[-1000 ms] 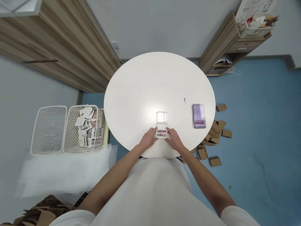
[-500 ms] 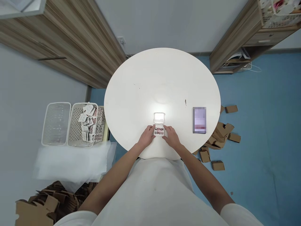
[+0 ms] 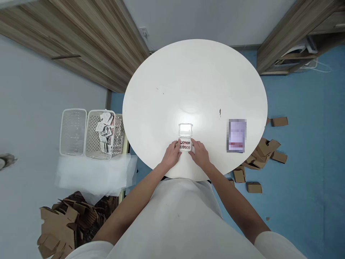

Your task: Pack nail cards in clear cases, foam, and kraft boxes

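Note:
A small clear hinged case (image 3: 185, 150) lies on the white round table near its front edge. Its lid (image 3: 185, 129) stands open on the far side, shining with reflected light. Two rows of small pink, red and dark pieces that look like press-on nails (image 3: 184, 142) fill the tray. My left hand (image 3: 171, 154) grips the left side of the case, thumb at the near corner and fingers along the edge. On the opposite side, my right hand (image 3: 200, 154) holds the right edge in much the same way.
A blurred tablet-like device (image 3: 236, 136) rests on the table (image 3: 194, 79) at right. Left of the table, a white plastic basket (image 3: 90, 136) holds carded packets (image 3: 105, 129). Translucent sheets (image 3: 94, 172) and flattened cardboard boxes (image 3: 60, 223) lie below it. Small brown boxes (image 3: 254, 187) litter the floor at right.
The head view has shifted, so the table looks larger and sits further right in the picture. Both hands stay at the sides of the case, whose lid remains open.

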### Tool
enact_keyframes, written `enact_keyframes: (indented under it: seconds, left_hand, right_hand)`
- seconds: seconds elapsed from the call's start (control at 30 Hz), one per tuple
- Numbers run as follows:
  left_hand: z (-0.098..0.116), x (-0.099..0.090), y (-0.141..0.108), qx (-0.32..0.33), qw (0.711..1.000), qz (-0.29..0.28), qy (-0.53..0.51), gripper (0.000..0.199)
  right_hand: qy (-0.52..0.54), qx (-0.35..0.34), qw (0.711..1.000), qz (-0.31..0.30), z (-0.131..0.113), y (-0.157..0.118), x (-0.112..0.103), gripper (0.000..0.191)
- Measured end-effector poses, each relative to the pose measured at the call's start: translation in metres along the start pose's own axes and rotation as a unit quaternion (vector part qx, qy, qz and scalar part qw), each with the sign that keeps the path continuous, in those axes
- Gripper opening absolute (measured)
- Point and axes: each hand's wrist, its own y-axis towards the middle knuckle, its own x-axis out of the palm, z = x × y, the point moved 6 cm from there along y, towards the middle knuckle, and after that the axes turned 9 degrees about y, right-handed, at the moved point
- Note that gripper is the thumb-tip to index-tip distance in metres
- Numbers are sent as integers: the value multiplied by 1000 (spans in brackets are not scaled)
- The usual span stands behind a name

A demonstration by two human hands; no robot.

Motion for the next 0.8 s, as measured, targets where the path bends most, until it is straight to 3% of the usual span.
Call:
enact_keyframes:
  seconds: [0.13,0.43,0.57,0.7,0.8]
  left_hand:
    - [-2,-2,-5,-52,996,24,-67,68]
    - [-20,0,12,-149,967,46,-202,42]
    - [-25,6,9,-176,939,42,-292,39]
    - [-31,4,-9,-189,899,42,-392,39]
    - [-38,-4,-26,-189,884,54,-424,39]
  right_hand:
    - [-8,25,1000,-3,1,-1,1,62]
    - [4,94,994,48,-6,4,3,57]
    - [95,98,987,84,-13,-3,5,62]
    - [237,60,966,79,-28,-20,13,62]
    - [256,43,962,89,-45,-40,19,62]
